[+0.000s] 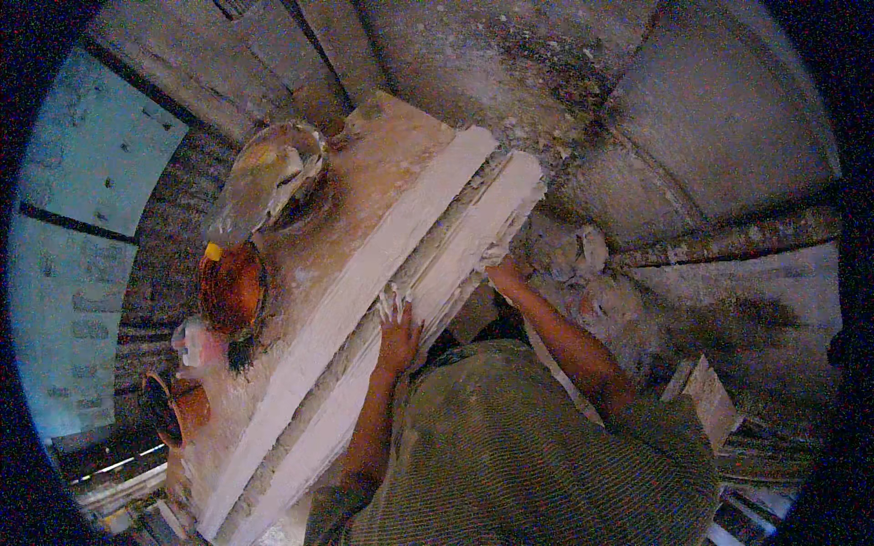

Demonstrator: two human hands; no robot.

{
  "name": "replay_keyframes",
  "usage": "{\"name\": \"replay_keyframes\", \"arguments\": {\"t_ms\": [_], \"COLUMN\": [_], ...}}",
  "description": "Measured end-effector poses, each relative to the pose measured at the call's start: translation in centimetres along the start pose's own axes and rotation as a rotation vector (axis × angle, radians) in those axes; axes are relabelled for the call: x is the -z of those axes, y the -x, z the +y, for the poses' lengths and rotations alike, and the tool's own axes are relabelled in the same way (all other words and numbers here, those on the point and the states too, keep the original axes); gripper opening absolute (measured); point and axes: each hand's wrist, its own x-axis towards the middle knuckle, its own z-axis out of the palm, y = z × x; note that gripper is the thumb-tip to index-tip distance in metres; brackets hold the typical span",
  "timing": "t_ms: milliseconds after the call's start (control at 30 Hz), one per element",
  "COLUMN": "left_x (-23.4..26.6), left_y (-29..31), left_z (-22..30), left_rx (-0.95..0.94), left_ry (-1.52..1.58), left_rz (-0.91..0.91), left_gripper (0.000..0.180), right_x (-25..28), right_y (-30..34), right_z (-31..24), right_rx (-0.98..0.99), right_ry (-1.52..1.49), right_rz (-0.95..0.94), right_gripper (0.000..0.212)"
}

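Observation:
Two long white plaster-like strips lie side by side across the wooden table, a rough groove between them: the far strip (pixel 364 250) and the near strip (pixel 428 278). My left hand (pixel 399 335) rests on the near strip by the groove, its fingers apart and coated white. At that strip's outer edge, further up, is my right hand (pixel 507 271). Its fingers look bent together against a ragged white lump; the fingertips are partly hidden, and what they hold, if anything, cannot be made out.
On the table's (pixel 391 136) left side stand a plaster-crusted basin (pixel 259 187), an orange-brown bowl (pixel 232 291), a pink-and-white container (pixel 198 346) and a tipped orange-brown pot (pixel 189 409). Pale lumpy sacks or heaps (pixel 592 291) lie beyond my right arm. A board (pixel 706 400) stands at right.

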Motion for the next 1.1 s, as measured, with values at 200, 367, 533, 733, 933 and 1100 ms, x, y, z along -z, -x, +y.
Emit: {"name": "replay_keyframes", "arguments": {"t_ms": [200,367,533,733,933,1100], "left_x": [-0.6,0.1,0.6,0.3,-0.2,-0.4], "left_y": [-0.2,-0.1,0.4,1.7,2.1,2.2], "left_z": [-0.9,-0.2,-0.1,-1.6,-2.1,-1.5], "left_rx": [-0.073,-0.019,0.022,0.025,-0.001,0.006], "left_ry": [-0.054,0.085,0.034,0.017,0.016,0.04], "left_rz": [0.037,0.024,-0.001,0.01,0.076,0.082], "left_gripper": [0.063,0.064,0.066,0.066,0.065,0.065], "right_x": [-1.5,-0.9,0.4,3.3,7.3,7.7], "right_y": [-0.6,-2.2,-4.1,-3.1,0.4,0.3], "right_z": [0.2,0.7,2.4,0.2,-5.4,-5.4], "right_rx": [0.019,0.053,0.013,0.062,-0.116,0.041], "right_ry": [-0.169,0.097,0.3,-0.566,-1.208,-1.002], "right_rz": [-0.161,-0.054,-0.096,-0.358,-0.905,-0.707], "right_gripper": [0.068,0.074,0.072,0.055,0.041,0.038]}}
